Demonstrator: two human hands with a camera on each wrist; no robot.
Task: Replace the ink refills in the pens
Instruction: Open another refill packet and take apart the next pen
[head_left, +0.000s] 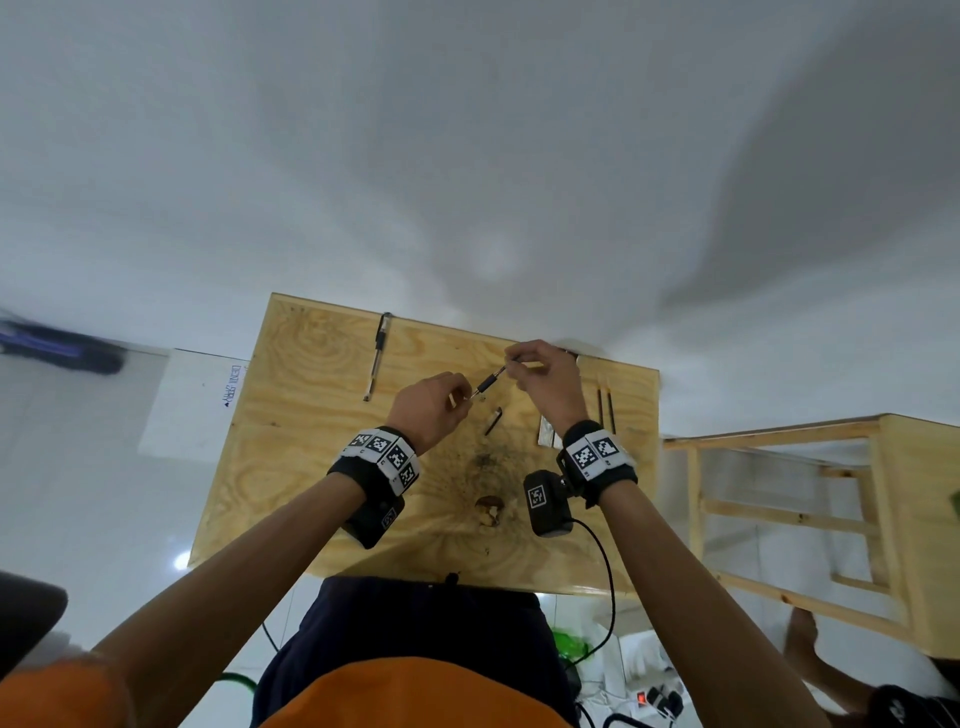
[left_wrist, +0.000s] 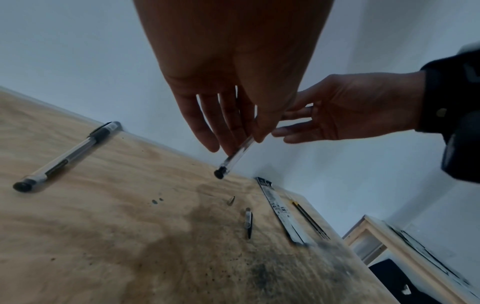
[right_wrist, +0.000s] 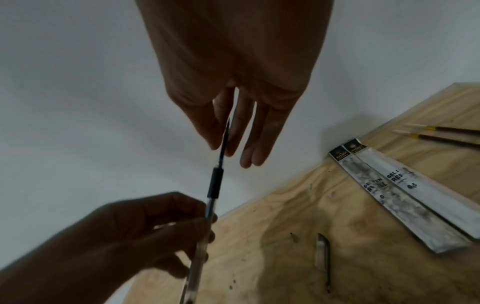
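Workshop: stained plywood table (head_left: 322, 467), bare frame (head_left: 779, 514)

You've got the clear pen barrel (right_wrist: 205, 222) with its black grip sleeve up off the desk, tilted, a dark refill (right_wrist: 224, 144) poking out of its end. A second capped pen (head_left: 377, 356) lies flat at the desk's far edge. Two more refills (head_left: 605, 402) lie side by side at right.
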